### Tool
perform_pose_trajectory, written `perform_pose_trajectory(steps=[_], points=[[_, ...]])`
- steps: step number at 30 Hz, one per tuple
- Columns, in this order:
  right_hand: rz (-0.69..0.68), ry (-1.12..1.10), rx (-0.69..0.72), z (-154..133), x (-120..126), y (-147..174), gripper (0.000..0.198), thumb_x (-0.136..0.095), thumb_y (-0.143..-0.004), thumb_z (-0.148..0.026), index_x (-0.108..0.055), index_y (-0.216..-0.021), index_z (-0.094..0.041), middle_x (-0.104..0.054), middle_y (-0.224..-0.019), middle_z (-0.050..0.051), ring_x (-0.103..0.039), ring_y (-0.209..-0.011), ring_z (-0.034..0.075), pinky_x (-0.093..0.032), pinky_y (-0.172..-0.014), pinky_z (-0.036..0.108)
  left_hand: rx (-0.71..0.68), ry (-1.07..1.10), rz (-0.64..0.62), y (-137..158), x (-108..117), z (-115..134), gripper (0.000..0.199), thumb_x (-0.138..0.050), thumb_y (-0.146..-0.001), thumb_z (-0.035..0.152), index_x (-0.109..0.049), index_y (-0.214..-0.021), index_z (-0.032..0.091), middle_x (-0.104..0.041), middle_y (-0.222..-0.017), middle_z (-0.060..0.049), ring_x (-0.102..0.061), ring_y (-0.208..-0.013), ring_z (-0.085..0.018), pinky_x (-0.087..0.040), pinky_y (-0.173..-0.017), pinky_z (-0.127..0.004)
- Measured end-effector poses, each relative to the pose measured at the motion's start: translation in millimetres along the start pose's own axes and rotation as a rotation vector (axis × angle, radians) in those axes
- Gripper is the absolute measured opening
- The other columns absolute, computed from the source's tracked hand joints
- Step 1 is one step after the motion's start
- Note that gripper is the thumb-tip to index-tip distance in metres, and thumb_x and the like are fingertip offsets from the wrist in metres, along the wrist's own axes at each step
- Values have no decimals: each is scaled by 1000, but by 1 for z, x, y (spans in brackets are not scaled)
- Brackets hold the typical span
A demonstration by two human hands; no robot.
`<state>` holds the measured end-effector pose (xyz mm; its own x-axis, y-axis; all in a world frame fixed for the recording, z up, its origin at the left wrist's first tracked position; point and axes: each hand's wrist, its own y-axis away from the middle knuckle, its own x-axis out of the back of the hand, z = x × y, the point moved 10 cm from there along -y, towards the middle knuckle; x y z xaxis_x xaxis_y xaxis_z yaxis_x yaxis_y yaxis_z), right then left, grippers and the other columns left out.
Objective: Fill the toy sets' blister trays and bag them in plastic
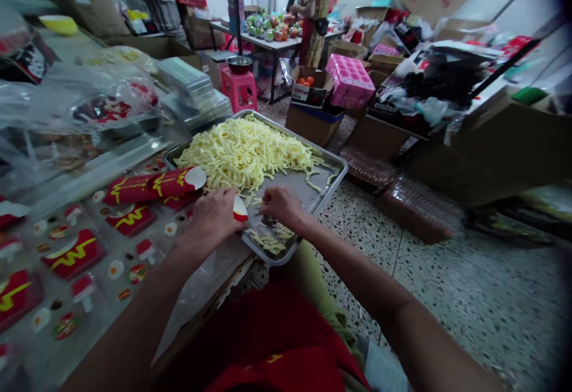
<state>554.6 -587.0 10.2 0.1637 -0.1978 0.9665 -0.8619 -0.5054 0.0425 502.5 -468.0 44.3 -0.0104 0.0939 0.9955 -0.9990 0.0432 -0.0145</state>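
My left hand [213,218] is closed around a small red french-fry carton [240,208]. Only the carton's white and red edge shows past the fingers. Just to its right, my right hand [284,206] is closed in a pinch over the metal tray [319,206], and pale sticks show at its fingertips. A large heap of pale yellow fry-shaped sticks [243,148] fills the far part of the tray. A smaller group of fry-shaped sticks [270,240] lies at the near corner. Left of my left hand, a nested row of red cartons [152,187] rests on the table.
A patterned plastic tablecloth [100,249] covers the table at left. Clear plastic boxes [192,91] are stacked behind the tray. Past it stand a pink stool [240,89] and several cardboard boxes [313,124]. Another person [315,11] stands by a far table.
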Motion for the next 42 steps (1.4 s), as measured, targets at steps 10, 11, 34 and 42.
perform_pose_trajectory(steps=[10,11,34,42], points=[[40,-428,217,0,33,13,18,-58,-85,-10,-73,-90,-19,-75,-92,2,-63,-81,16,-41,-71,25,-227,610,111,-52,-29,59,61,-78,-61,23,-63,-120,20,-69,-126,-9,-65,-117,-28,-51,-105,-40],[94,-501,179,7,34,14,17,-58,-83,-9,-70,-88,-20,-73,-91,1,-63,-81,16,-43,-72,25,-241,659,131,-52,-29,62,56,-75,-62,19,-63,-117,20,-69,-125,-9,-65,-118,-27,-50,-106,-39],[37,-209,189,81,61,-49,30,-54,-89,-12,-76,-109,-19,-74,-95,3,-61,-80,14,-45,-77,27,179,584,319,13,40,-77,84,-85,-65,57,-56,-136,24,-67,-129,-8,-67,-108,-28,-55,-95,-40],[-105,-87,462,30,35,-55,55,-67,-88,-14,-64,-139,-32,-63,-138,4,-61,-113,21,-45,-97,33,-1,490,309,8,51,-42,87,-87,-65,56,-53,-140,27,-62,-139,-5,-62,-122,-30,-48,-108,-42]])
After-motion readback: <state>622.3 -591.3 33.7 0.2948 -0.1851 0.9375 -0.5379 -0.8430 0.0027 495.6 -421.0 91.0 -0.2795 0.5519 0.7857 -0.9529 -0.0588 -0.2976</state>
